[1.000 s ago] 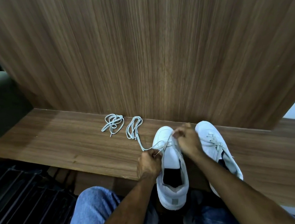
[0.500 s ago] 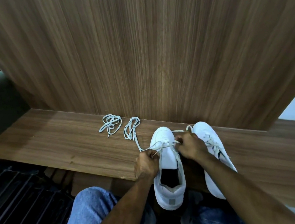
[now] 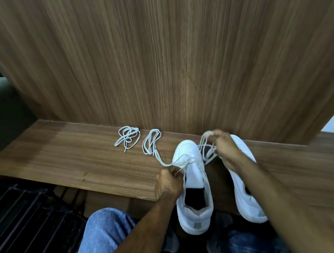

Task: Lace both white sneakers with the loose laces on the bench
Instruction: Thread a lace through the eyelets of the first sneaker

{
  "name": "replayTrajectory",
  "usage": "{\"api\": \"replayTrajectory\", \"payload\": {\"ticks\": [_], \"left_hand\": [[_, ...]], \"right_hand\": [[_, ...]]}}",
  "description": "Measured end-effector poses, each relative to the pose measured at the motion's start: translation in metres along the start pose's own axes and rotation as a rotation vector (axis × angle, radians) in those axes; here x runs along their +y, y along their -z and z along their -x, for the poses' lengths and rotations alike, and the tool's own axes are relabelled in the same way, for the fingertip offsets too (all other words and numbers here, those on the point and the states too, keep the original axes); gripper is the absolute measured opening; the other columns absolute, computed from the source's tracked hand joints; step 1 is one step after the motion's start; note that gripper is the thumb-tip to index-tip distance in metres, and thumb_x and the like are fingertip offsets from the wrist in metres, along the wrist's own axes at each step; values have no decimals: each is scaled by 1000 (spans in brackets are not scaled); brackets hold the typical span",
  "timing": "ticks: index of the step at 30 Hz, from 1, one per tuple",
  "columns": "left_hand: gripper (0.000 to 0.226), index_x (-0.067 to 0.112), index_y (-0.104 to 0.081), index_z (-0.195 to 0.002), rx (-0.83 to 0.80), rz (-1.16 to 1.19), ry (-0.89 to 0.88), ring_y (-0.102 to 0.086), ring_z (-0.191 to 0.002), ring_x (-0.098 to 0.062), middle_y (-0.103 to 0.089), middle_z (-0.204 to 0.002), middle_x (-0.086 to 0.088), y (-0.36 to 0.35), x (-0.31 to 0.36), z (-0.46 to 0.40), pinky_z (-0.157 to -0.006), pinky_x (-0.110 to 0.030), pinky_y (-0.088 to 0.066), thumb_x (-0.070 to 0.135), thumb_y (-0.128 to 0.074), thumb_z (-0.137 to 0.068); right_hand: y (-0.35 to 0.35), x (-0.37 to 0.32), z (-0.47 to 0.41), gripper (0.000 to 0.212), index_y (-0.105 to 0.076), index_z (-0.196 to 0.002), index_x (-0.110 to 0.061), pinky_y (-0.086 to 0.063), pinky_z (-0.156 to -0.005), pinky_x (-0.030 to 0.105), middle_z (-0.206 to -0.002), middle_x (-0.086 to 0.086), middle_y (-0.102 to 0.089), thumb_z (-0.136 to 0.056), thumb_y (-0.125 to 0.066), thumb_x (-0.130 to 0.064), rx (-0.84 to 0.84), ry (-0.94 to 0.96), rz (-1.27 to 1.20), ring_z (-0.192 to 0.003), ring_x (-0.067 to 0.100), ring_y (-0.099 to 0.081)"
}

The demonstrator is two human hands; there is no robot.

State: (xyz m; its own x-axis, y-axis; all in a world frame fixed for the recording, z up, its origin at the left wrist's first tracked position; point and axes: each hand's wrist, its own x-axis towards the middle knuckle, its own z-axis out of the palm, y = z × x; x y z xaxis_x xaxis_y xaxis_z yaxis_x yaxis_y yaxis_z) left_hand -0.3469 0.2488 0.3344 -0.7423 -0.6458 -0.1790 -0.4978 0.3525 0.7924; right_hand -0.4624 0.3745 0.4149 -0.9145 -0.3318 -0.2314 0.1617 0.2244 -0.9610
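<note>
The left sneaker [image 3: 192, 186] lies on the near edge of the table [image 3: 71, 159], toe to the far wall, heel over the edge. My left hand [image 3: 169, 184] pinches one lace end beside its eyelets, and my right hand [image 3: 224, 146] grips the other end, lifted to the far right, I think to pull it through. The right sneaker [image 3: 246, 196] lies just beside. One more lace [image 3: 127, 136] waits coiled at the far left. Behind stands a wooden wall panel [image 3: 173, 52].
</note>
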Motion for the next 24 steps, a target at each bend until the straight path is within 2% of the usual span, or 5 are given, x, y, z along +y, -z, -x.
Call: {"api": "replayTrajectory", "payload": {"ticks": [6,9,13,16,24], "left_hand": [[15,26,-71,-87,-8,-14,2,-66,-86,-32,-71,-86,-10,-1,0,-1,-71,-32,-51,36,-61,-83],[14,27,-71,-85,-14,-12,8,-66,-85,-29,-70,-85,-8,-2,0,-2,-69,-30,-50,35,-60,-84],[15,27,-72,-86,-13,-18,2,-66,-86,-30,-70,-84,-9,-1,0,-1,-72,-33,-53,35,-60,-84],[15,26,-71,-86,-9,-35,-3,-65,-87,-32,-70,-85,-11,-2,0,-2,-73,-35,-53,35,-60,-83],[14,26,-71,-84,-14,-25,1,-66,-86,-29,-70,-84,-7,-2,0,-2,-72,-32,-52,33,-59,-84]], "right_hand": [[22,-82,9,21,-57,-85,-14,-52,-74,32,-75,2,-65,-101,-43,-12,83,259,-540,-70,16,-65],[14,-70,5,17,-59,-86,-15,-50,-67,25,-70,0,-56,-100,-50,-18,161,323,-294,-62,12,-56],[-3,-3,-7,27,-62,-92,3,-43,-66,24,-76,4,-54,-97,-55,-22,-14,232,245,-71,14,-51],[-11,46,-14,19,-66,-82,-12,-48,-77,34,-74,0,-61,-91,-59,-27,-139,100,637,-79,21,-61],[-19,48,-11,44,-45,-52,-18,-35,-56,26,-54,-4,-48,-80,-70,-40,44,1,775,-62,20,-55]]}}
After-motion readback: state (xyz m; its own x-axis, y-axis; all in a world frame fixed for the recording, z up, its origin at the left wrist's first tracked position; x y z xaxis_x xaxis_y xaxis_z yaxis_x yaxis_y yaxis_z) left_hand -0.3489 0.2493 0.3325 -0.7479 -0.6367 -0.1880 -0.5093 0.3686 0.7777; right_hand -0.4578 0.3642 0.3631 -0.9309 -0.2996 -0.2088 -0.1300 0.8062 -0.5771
